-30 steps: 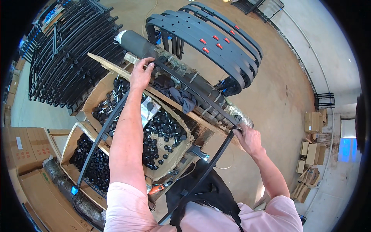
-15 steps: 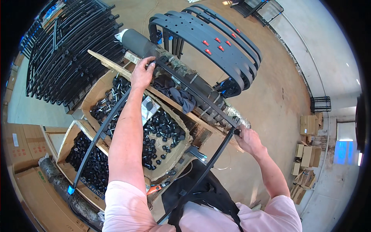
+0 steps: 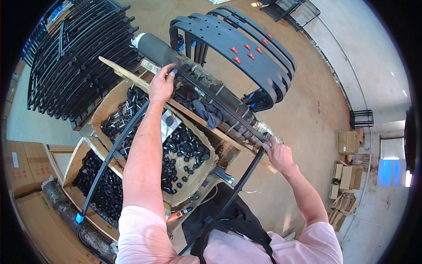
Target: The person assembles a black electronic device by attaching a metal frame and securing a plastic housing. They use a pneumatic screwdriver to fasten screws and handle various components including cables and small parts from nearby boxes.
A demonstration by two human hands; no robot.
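Note:
A black metal frame (image 3: 239, 185) of flat bars lies across the bench, its crossbar running between my hands. My left hand (image 3: 161, 86) is at the crossbar's far left corner, thumb and forefinger pinched around something small that I cannot make out. My right hand (image 3: 280, 156) is closed at the right corner, its fingertips around a black-capped bolt mostly hidden by them. Under my left forearm, a cardboard box (image 3: 210, 163) holds many black-capped bolts (image 3: 187, 145) with silver shanks. A clear plastic bag (image 3: 169, 124) with a dark piece rests among them.
Another open box (image 3: 72, 165) of black parts (image 3: 96, 185) stands at the left. Beyond the bench are curved black frames (image 3: 259, 66) with red pieces, and stacked black frames (image 3: 81, 57). An orange-handled tool (image 3: 175, 216) lies near me. Cartons (image 3: 349, 143) line the right wall.
My right hand has moved slightly up and left, and its fingers now cover the black cap that showed at the corner. My left hand has stayed almost in place.

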